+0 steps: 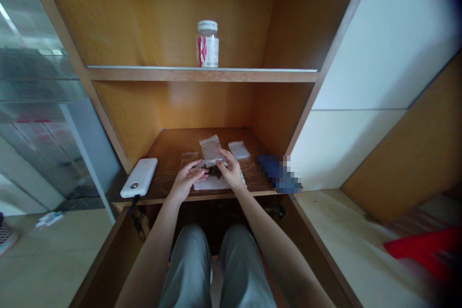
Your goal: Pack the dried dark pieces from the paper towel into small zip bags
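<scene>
A small pile of dark brown dried pieces (215, 172) lies on a white paper sheet (202, 186) near the shelf's front edge. My left hand (187, 179) is at the pile's left side, its fingers stretched toward the pieces and apart. From the right, my right hand (232, 171) reaches over the pile, with thumb and fingers spread near the lower part of a clear zip bag (209, 145). Whether its fingertips touch that bag I cannot tell. Another clear bag (189, 157) lies flat behind my left hand. A whitish zip bag or stack of bags (239, 149) rests behind my right hand.
A white power bank (140, 178) with a black cable sits at the left on the shelf (169, 142). At the right front lies a dark blue item (276, 173), partly pixelated. Above, a white-lidded jar (208, 44) stands on the upper shelf. Something red (422, 245) is at the right.
</scene>
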Available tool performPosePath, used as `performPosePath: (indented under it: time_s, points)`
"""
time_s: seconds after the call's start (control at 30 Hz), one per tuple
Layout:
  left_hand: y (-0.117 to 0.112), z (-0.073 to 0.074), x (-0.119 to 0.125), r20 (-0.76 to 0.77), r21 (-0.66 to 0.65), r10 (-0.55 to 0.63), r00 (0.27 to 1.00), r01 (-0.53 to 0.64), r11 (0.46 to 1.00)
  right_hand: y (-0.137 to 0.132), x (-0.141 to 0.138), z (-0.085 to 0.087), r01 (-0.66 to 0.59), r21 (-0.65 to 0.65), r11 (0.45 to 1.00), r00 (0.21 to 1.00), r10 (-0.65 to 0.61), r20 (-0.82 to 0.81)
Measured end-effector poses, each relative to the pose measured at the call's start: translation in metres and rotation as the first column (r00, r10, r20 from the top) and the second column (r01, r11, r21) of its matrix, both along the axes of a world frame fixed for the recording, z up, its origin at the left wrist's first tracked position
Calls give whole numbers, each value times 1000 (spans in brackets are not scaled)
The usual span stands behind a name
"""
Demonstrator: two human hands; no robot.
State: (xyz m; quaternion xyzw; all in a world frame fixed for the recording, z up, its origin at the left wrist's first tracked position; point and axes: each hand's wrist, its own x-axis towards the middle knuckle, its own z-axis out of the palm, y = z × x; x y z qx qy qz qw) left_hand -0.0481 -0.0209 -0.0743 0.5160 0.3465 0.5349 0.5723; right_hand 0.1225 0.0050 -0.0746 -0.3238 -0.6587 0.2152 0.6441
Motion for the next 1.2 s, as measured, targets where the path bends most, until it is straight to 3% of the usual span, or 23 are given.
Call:
performPosePath:
  time_s: [0.17, 0.27, 0.37, 0.57, 0.87, 0.97, 1.2]
  points:
    - [0, 1, 1, -27, 1, 10, 1000, -10, 1000, 17, 6, 0, -60, -45, 997, 982, 51, -183]
    - [-1, 2, 1, -35, 2, 21, 999, -20, 1000, 36, 22, 1, 62, -79, 995, 963, -80, -259]
    - [-1, 2, 1, -38, 4, 26, 999, -26, 1000, 56, 45, -3, 217, -152, 964, 950, -244, -193]
    - [0, 1, 1, -32, -8, 33, 999, -33, 999, 89, 75, -19, 371, -241, 897, 923, -385, -16]
    - [-1, 2, 1, -36, -19, 43, 998, -43, 999, 99, 79, -29, 486, -370, 791, 874, -442, 202]
    - [0, 2, 1, -33, -20, 45, 998, -45, 999, 98, 80, -33, 538, -349, 768, 841, -462, 280]
    - [0, 2, 1, -37, -13, 43, 998, -44, 999, 93, 78, -35, 707, -147, 692, 680, -607, 410]
